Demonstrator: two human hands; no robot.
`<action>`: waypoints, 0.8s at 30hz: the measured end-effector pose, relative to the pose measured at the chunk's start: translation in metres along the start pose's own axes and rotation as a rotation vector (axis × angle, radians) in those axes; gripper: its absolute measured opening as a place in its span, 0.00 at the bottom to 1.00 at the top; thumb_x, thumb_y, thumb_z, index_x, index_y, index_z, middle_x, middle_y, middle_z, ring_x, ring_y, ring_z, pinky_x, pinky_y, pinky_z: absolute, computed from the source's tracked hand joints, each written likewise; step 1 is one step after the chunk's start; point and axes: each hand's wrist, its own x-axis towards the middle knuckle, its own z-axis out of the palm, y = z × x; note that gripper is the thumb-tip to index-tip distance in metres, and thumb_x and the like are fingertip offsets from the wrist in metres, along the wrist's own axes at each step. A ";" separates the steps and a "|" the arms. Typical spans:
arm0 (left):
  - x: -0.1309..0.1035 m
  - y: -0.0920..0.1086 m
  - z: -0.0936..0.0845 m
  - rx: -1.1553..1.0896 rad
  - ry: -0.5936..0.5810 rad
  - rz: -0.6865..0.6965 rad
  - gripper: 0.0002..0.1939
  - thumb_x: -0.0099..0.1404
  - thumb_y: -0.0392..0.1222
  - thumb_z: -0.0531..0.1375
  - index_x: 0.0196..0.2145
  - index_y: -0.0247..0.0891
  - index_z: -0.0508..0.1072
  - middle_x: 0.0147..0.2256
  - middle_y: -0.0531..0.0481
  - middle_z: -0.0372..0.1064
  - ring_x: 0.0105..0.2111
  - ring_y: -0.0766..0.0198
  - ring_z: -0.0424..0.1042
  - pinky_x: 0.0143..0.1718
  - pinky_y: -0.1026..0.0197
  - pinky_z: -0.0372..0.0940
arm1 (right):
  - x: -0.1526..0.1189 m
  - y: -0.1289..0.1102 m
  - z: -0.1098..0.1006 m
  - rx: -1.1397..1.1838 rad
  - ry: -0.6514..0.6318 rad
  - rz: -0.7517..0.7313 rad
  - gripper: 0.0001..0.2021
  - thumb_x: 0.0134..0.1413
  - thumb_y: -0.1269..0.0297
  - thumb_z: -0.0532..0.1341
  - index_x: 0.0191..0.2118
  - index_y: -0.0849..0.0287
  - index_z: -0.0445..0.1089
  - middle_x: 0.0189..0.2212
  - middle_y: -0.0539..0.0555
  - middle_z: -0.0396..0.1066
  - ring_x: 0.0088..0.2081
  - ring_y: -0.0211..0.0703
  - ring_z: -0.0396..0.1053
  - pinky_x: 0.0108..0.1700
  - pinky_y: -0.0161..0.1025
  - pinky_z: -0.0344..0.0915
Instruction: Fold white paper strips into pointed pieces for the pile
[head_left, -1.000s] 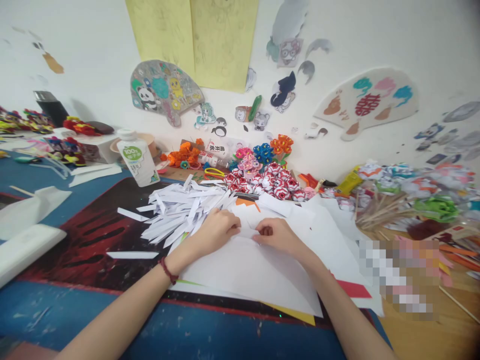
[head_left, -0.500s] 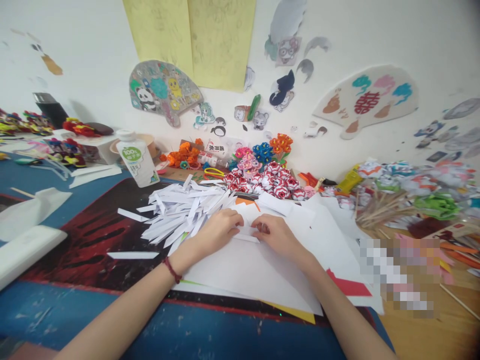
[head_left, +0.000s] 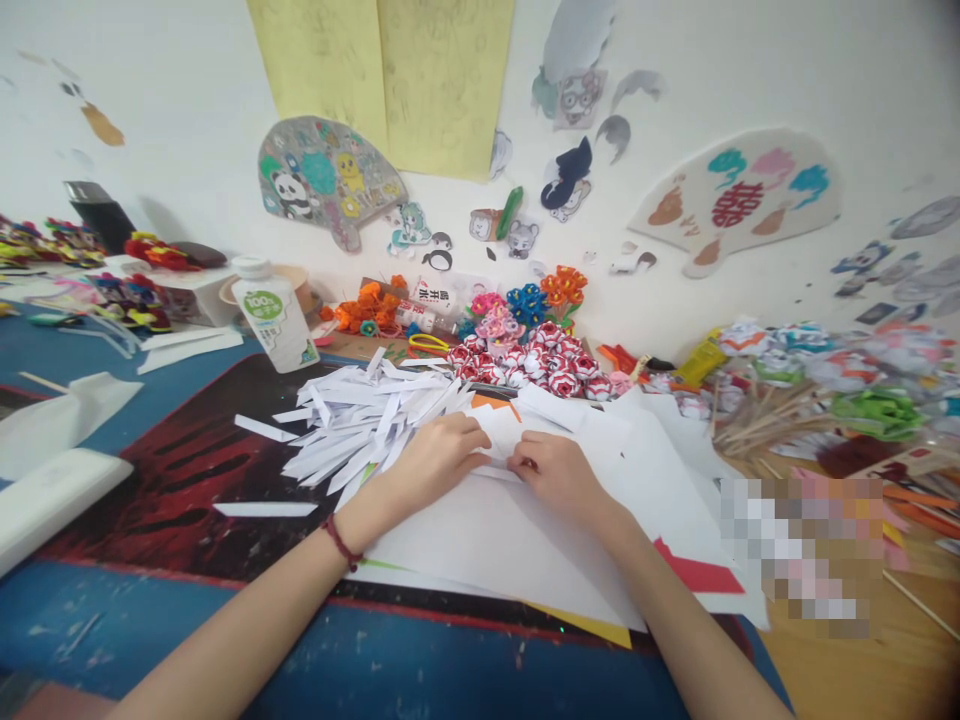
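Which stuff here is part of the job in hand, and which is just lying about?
Part of the job, judging by the hands:
- small white paper, between left hand and right hand
- white sheets beneath
- folded white strips, probably

Apparently just lying about:
- white bottle
- dark flask
- red-and-white flowers
- wooden sticks

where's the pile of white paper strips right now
In the head view, the pile is left of centre, mostly on the dark mat, beside the left hand and right of the white bottle.
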 end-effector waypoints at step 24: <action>-0.005 0.011 0.003 0.214 -0.158 0.093 0.05 0.65 0.35 0.56 0.31 0.36 0.69 0.30 0.47 0.66 0.32 0.60 0.67 0.31 0.58 0.59 | -0.003 -0.010 0.004 -0.386 -0.042 -0.190 0.10 0.60 0.74 0.55 0.31 0.61 0.72 0.28 0.52 0.68 0.30 0.39 0.65 0.32 0.37 0.53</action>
